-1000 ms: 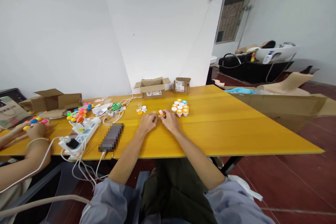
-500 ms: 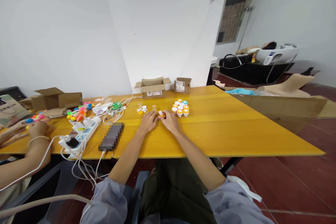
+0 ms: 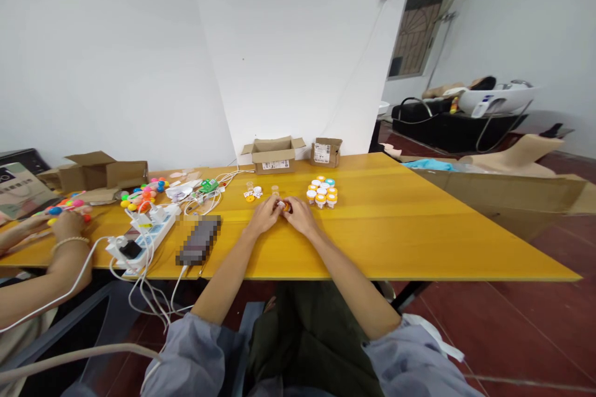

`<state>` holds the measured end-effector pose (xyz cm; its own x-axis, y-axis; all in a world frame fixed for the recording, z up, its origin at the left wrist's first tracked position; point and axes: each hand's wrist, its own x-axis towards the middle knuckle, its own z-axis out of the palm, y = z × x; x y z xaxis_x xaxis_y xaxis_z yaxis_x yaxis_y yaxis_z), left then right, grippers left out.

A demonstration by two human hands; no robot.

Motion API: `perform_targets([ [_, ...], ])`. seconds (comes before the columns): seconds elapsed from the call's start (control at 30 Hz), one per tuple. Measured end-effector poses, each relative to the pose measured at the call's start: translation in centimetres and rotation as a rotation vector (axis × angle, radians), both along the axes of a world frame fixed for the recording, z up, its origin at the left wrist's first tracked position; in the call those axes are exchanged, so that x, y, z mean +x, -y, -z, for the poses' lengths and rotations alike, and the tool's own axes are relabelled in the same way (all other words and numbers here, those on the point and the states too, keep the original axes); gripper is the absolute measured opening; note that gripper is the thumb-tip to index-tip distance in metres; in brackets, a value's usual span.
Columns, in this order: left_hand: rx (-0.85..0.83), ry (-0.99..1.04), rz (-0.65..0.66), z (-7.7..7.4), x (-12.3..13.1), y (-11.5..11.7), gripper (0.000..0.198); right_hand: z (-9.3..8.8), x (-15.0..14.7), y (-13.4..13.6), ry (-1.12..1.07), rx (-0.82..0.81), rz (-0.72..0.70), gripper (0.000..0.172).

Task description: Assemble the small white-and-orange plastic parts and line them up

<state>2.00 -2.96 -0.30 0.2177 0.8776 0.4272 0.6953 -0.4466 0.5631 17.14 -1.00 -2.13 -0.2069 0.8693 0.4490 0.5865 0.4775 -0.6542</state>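
Note:
My left hand (image 3: pixel 264 214) and my right hand (image 3: pixel 298 217) meet over the table, fingers bent around a small orange cap (image 3: pixel 284 205) with a white part on it. The fingers cover much of the cap. Just behind them stands a small clear cup (image 3: pixel 275 189). To the left of my hands lie loose orange and white caps (image 3: pixel 251 198), with another clear cup (image 3: pixel 250 186) behind. Right of my right hand is a tight group of several small clear jars (image 3: pixel 321 192) with orange, white and teal lids.
Two cardboard boxes, one open (image 3: pixel 274 156) and one smaller (image 3: pixel 326 153), stand by the wall. A phone (image 3: pixel 199 240), a power strip (image 3: pixel 161 229) and tangled cables lie left. A co-worker's hands (image 3: pixel 69 223) are among colourful balls at far left.
My left hand has come in to the orange cap, and both hands now close around it, where the right held it before. The view has shifted slightly.

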Motion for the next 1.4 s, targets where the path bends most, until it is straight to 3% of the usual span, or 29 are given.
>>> perform_targets([
  [0.13,-0.024,0.079,-0.026,0.0,0.0,-0.2,0.018,0.2,0.0,-0.2,-0.023,0.016,-0.017,0.024],
  [0.37,-0.083,0.314,0.065,0.2,-0.2,-1.0,0.021,0.0,-0.1,-0.2,-0.125,0.0,-0.054,0.02],
  [0.6,-0.184,0.419,0.116,0.4,-0.5,-1.4,0.027,-0.4,-0.1,-0.2,-0.198,-0.058,-0.106,0.02],
  [1.4,-0.202,0.395,0.132,1.0,-0.9,-2.0,0.031,0.0,-0.1,-0.5,-0.206,-0.036,-0.117,0.022],
])
